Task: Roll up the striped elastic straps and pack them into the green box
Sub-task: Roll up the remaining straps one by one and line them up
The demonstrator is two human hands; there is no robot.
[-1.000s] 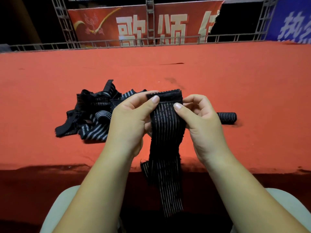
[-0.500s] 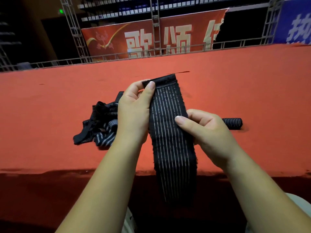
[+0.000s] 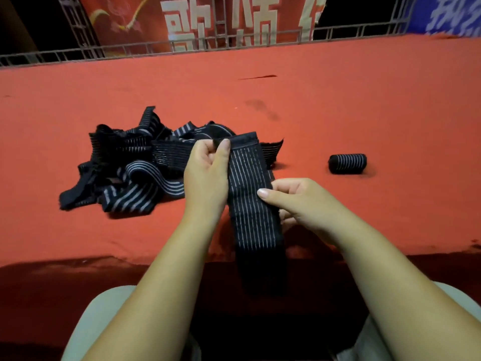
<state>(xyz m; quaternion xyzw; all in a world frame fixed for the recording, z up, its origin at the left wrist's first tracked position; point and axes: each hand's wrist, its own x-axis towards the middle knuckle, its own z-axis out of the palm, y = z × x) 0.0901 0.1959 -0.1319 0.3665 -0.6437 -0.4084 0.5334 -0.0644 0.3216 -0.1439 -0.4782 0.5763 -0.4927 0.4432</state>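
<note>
Shift: compared with a moment ago, both hands are sitting lower over the table (image 3: 364,100), with the strap (image 3: 250,194) still stretched between them; the right hand (image 3: 299,201) is staying well below the strap's top edge rather than up beside the left hand (image 3: 205,178).
Meaning: judging by this, the person is straightening the strap and feeling for its end before rolling; no coil is forming on it yet.
Left hand: thumb and fingers are pinching the strap's top left corner, holding it up.
Right hand: thumb is pressing on the strap's front near its right edge, the other fingers curling behind it, so it is pinching the band partway down.
Strap: black with thin pale lengthwise stripes and a plain black hem along the top; it is hanging flat and nearly upright, its lower end dropping past the table's near edge toward the lap, where it is fading into shadow.
Pile (image 3: 135,168): loose striped straps are lying tangled on the table, just left of and behind the held strap, some with broader pale stripes.
Roll (image 3: 347,164): one finished strap is lying on its side on the table, well right of the held strap, apart from everything.
Box: no green box is showing in view, so packing is not yet possible to judge.
Progress: early, with one roll done and most straps waiting.
</note>
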